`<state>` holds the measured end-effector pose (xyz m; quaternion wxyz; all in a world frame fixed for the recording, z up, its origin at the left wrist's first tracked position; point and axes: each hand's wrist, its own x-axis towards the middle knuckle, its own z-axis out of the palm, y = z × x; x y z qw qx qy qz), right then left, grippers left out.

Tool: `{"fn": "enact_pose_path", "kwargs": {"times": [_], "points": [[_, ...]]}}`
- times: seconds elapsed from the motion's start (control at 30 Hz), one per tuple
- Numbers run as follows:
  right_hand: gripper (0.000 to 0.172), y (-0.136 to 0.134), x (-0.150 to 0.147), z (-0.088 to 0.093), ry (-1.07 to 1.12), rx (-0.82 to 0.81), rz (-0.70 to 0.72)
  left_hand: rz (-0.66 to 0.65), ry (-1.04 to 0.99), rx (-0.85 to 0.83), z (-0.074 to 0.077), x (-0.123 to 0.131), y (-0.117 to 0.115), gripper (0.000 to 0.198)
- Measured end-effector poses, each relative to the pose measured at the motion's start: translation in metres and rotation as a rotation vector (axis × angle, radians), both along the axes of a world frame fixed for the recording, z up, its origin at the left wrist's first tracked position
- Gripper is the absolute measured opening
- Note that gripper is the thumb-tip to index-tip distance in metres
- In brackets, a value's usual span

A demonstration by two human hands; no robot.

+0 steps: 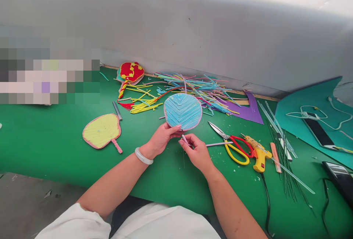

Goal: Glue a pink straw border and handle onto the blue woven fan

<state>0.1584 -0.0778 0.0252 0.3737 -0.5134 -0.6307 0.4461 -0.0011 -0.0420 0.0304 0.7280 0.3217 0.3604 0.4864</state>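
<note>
Two hands meet near the middle of the green table (55,147), a little back from its near edge. The left hand (162,138), with a pale bangle (143,157) on its wrist, has its fingers (173,130) clenched on the lower rim of a round blue disc (183,111), which is woven from strips, edged in pink and turned face-up toward the person. The right hand (197,152), just beside the left, pinches a thin white stick (184,139) between thumb and forefinger. The stick's upper end lies at the bottom rim of the disc, though contact between them cannot be made out. Toward the left edge of the table lies a yellow fan (101,131) with a pink rim and a short handle. A red fan (131,71) rests against the far edge, with loose yellow strips (143,104) between it and the disc. Behind the disc, along the far edge, a heap of coloured strips (193,86) spreads out, and a purple sheet (248,112) lies beside it. To the right of the right hand lie scissors (234,145) with red and yellow handles, then a yellow glue gun (257,150) touching them, then a bundle of clear rods (284,158). At the right edge, a phone (317,128) sits on a teal sheet (311,99).
</note>
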Motion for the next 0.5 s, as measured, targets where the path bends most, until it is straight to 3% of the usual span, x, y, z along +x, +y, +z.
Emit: {"fn": "enact_pose_path", "kwargs": {"times": [0.5], "points": [[0.031, -0.0003, -0.0001, -0.0028, 0.022, -0.021, 0.021, 0.009, 0.036, -0.003, 0.0023, -0.0020, 0.0005, 0.031]]}}
